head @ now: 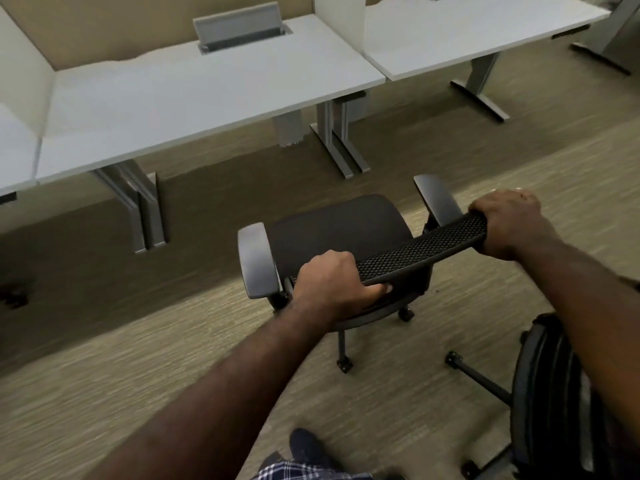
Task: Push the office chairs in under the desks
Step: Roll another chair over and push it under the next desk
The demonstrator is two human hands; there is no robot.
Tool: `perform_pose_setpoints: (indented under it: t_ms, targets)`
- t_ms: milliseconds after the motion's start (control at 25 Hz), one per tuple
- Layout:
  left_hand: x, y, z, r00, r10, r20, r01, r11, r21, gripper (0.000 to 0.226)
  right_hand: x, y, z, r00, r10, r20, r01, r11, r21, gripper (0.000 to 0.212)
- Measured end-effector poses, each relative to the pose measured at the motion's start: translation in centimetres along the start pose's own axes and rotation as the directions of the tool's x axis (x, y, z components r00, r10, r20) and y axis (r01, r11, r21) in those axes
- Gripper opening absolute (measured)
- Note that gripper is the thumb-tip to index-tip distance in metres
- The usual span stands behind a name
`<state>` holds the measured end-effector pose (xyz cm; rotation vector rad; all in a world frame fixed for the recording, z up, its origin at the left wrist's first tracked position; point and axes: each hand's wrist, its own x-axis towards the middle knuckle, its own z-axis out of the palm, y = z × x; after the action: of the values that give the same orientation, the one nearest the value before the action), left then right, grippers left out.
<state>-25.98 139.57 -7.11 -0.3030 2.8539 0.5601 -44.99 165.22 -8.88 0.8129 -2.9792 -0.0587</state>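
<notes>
Head view. One black office chair point(341, 233) stands on the carpeted floor point(138, 358), out in the open, in front of the white surface point(194, 95) and apart from it; no part of the chair lies beneath the top. The seat faces the surface, the mesh backrest top edge point(420, 249) is nearest the camera and runs on a slant, right end higher in frame.

Left hand point(332, 284): grip clenched round the left end of the backrest edge, fingers curled under it, knuckles on top. Right hand point(509, 223): grip clenched round the right end of the same edge, knuckles up.

Both grey armrests point(258, 259) are visible, one at each side of the seat. Casters show beneath the seat.

A second black chair point(550, 393) stands at lower right, partly behind the right forearm, with one base leg pointing toward the first chair. It touches neither hand.

An adjoining white surface point(478, 32) stands to the right, a divider panel between the two. A grey cable flap point(239, 24) stands raised at the back of the nearer surface. Grey metal legs point(336, 133) support both tops.
</notes>
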Motion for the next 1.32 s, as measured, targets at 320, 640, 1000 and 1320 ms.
perform_pose_setpoints:
  t_ms: [320, 640, 1000, 1320]
  targets:
    - [6.9, -9.1, -4.2, 0.998, -0.035, -0.06, 0.039, 0.997, 0.072, 0.068, 9.1, -6.8, 0.9, 0.998, 0.058, -0.033, -0.059, 0.998, -0.016, 0.029]
    - [12.5, -13.7, -7.4, 0.97, -0.196, -0.142, 0.21, 0.973, 0.093, 0.065, 19.3, -10.4, 1.4, 0.994, -0.101, -0.032, 0.1, 0.995, -0.026, 0.035]
    - [13.9, -19.6, -10.6, 0.892, -0.321, -0.319, 0.371, 0.922, 0.108, 0.066, 27.8, -17.8, 0.4, 0.971, -0.238, -0.011, 0.238, 0.971, 0.008, 0.041]
    - [14.2, -28.5, -13.8, 0.817, -0.381, -0.432, 0.465, 0.879, 0.103, 0.083, 31.9, -27.1, -0.4, 0.959, -0.281, -0.028, 0.282, 0.958, 0.044, 0.034]
